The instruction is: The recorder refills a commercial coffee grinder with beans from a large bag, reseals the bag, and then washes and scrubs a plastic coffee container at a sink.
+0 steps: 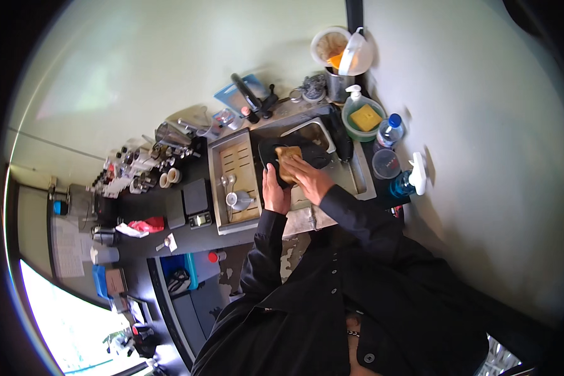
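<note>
Over the sink (305, 195), my left hand (276, 193) supports a flat black piece (269, 149) by its near left edge. Its exact kind cannot be told, since my hands and a cloth cover much of it. My right hand (311, 179) presses a brown cloth or sponge (289, 154) flat against its upper face, fingers laid along the cloth. A small metal pan (328, 132) sits in the sink behind the black piece. Beyond my hands stands a black faucet (246, 91).
Left of the sink, a slotted drain tray (237, 157) holds spoons and a small metal pitcher (238, 200). At right are a green tub (352, 130) with a yellow sponge (365, 117), a plastic bottle (389, 133) and a spray bottle (406, 181). Scales (196, 196) lie on the dark counter.
</note>
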### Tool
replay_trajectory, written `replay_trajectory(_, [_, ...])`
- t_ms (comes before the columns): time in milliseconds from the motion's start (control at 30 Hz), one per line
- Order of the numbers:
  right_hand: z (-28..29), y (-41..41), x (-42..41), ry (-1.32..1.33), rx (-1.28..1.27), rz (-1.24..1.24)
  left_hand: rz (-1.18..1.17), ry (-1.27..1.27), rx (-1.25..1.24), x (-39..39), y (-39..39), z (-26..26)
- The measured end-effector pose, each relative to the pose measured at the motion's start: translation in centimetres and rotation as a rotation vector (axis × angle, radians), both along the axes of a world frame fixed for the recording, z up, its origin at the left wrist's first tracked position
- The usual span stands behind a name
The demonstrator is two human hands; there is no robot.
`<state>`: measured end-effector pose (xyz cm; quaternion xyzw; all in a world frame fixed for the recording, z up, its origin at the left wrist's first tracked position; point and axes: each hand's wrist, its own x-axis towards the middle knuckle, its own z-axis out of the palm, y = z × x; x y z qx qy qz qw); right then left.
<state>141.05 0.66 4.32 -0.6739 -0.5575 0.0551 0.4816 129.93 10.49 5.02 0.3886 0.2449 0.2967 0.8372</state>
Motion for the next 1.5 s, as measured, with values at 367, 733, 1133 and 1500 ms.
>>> replay_trajectory(367, [-0.4, 1.5, -1.4, 0.136, 0.012, 0.086, -0.008, -0.03, -0.108, 0.0, 0.7, -0.7])
replay_trajectory(733, [1.3, 3.8, -0.3, 0.426, -0.118, -0.078, -0.227, -0.24, -0.527, 1.3, 3.5, -0.4])
replay_trajectory(1133, [2.0, 5.0, -1.8, -0.008, -0.211, -0.132, -0.437, -0.222, -0.589, 1.9, 8.0, -2.7])
replay_trajectory(1500, [1.1, 4.4, -2.2, 0.005, -0.188, -0.178, -0.334, -0.151, -0.537, 2.2, 6.4, -3.6])
